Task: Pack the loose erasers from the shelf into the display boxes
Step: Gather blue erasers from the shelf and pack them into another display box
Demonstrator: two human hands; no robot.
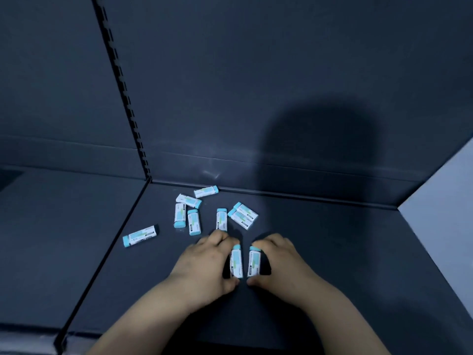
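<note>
Gripping illegibly labelled erasers [236, 263] are the left hand [204, 262] and right hand [279, 260].

Erasers [221, 219]: ten, eight loose, two held; hands [204, 265]: two

We take this for a shop, looking at a run of retail shelving. A dark metal shelf [320, 252] meets a plain back panel [256, 73], and a slotted upright [120, 80] with a long row of bracket slots divides this bay from the neighbouring bay [64, 213]. Small identical erasers [194, 222] in printed white sleeves with turquoise ends lie loose on it like stock. A pale end panel [440, 201] closes the right side.
</note>
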